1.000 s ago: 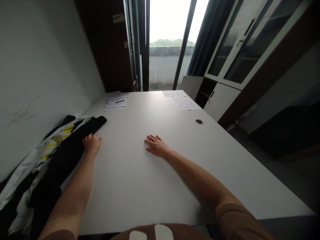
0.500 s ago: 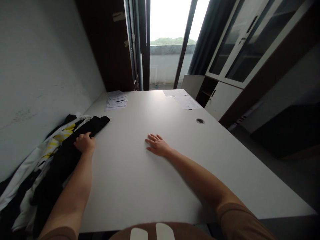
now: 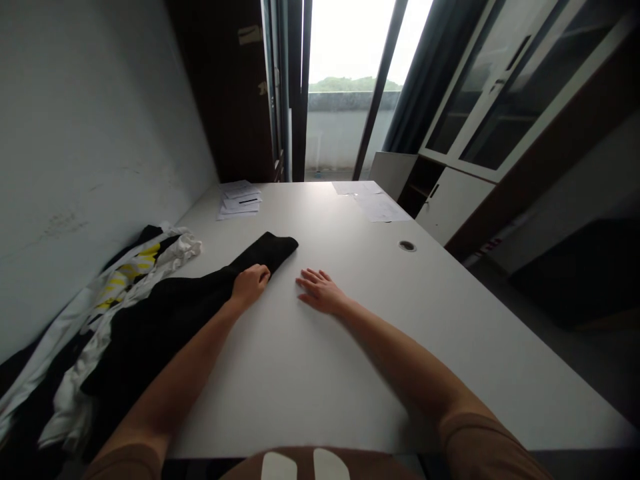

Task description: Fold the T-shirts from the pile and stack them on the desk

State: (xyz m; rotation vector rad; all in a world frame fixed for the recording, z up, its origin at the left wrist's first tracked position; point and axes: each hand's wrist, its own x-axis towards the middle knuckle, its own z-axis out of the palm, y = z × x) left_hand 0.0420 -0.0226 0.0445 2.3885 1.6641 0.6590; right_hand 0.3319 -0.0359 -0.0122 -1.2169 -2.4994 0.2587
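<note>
Left grip (image 3: 251, 285) clamps the black cloth (image 3: 175, 307), fingertips hard to make out; right grip (image 3: 320, 291) lies on the desk (image 3: 300, 373), fingers apart.

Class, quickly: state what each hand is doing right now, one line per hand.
Left hand: closed, gripping the black cloth.
Right hand: open, palm down on the white table, holding nothing.
</note>
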